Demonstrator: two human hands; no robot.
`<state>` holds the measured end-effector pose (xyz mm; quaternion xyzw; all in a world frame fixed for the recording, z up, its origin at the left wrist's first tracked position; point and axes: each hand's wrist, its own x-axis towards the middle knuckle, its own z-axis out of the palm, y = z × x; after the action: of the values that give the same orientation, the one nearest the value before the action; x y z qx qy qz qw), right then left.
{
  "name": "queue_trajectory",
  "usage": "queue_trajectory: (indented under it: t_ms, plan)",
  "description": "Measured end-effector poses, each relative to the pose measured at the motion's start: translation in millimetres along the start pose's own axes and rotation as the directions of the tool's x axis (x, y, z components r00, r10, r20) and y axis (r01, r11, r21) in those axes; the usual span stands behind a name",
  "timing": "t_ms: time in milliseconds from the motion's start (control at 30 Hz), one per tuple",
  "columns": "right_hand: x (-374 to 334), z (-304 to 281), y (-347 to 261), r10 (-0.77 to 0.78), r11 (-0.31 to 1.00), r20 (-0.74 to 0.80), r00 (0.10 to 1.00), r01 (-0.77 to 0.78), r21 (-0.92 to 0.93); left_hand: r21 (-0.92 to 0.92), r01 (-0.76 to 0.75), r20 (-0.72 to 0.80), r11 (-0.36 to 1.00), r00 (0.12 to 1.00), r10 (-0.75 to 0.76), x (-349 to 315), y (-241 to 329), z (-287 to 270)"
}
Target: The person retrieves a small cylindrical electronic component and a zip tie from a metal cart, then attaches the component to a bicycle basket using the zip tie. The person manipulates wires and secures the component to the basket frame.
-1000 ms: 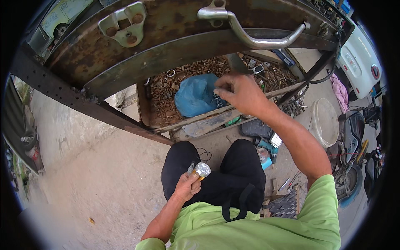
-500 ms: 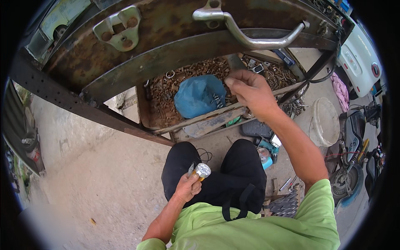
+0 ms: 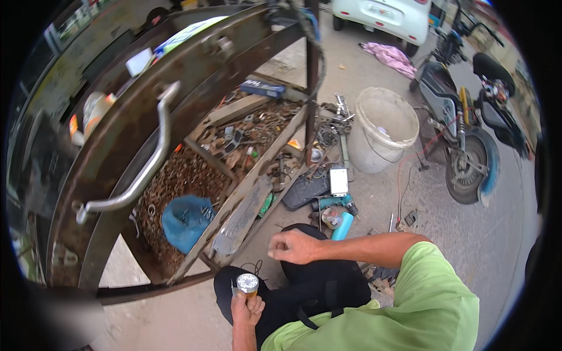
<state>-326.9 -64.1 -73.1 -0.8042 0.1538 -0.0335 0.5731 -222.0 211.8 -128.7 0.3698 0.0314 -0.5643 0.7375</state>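
Above my left knee, my left hand (image 3: 248, 310) is closed round the gold body of a round LED lamp (image 3: 247, 283), its lens facing up. A thin metal piece sticks up beside the lamp. My right hand (image 3: 294, 247) hovers over my right knee, fingers curled together; anything inside them is hidden. Ahead on the left, a blue plastic bag (image 3: 186, 221) with a few bolts lies on the rusty screws and bolts (image 3: 167, 178) that fill a tray. Neither hand touches the bag.
A rusty metal frame with a curved handle (image 3: 153, 169) rises over the tray. To the right are a white box (image 3: 339, 181), a teal power drill (image 3: 335, 202), a teal cylinder (image 3: 342, 227), a pale bucket (image 3: 380, 134) and a motorbike (image 3: 462, 140). A white car (image 3: 383, 14) is parked beyond.
My right hand has drawn back from the blue bag to above my right knee. The view has turned to the right. My left hand keeps hold of the LED lamp.
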Motion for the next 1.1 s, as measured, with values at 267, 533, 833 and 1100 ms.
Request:
queue_trajectory:
  t_ms: [267,533,833,1100]
  plan:
    - [-87,42,-26,-0.081,0.994,-0.032,0.996,0.083,0.068,0.198,0.179,-0.001,0.964,0.983,-0.183,0,31,40]
    - [-172,35,-101,0.091,0.994,-0.033,0.995,-0.089,0.059,0.243,0.368,-0.124,0.897,0.929,-0.348,-54,57,136]
    - [-258,59,-186,0.448,0.891,0.021,0.894,-0.449,0.072,0.118,0.480,-0.363,0.869,0.836,-0.412,-192,103,284]
    - [-384,65,-225,0.850,0.499,-0.151,0.504,-0.680,0.536,0.442,0.546,-0.336,0.712,0.837,-0.432,-277,144,396]
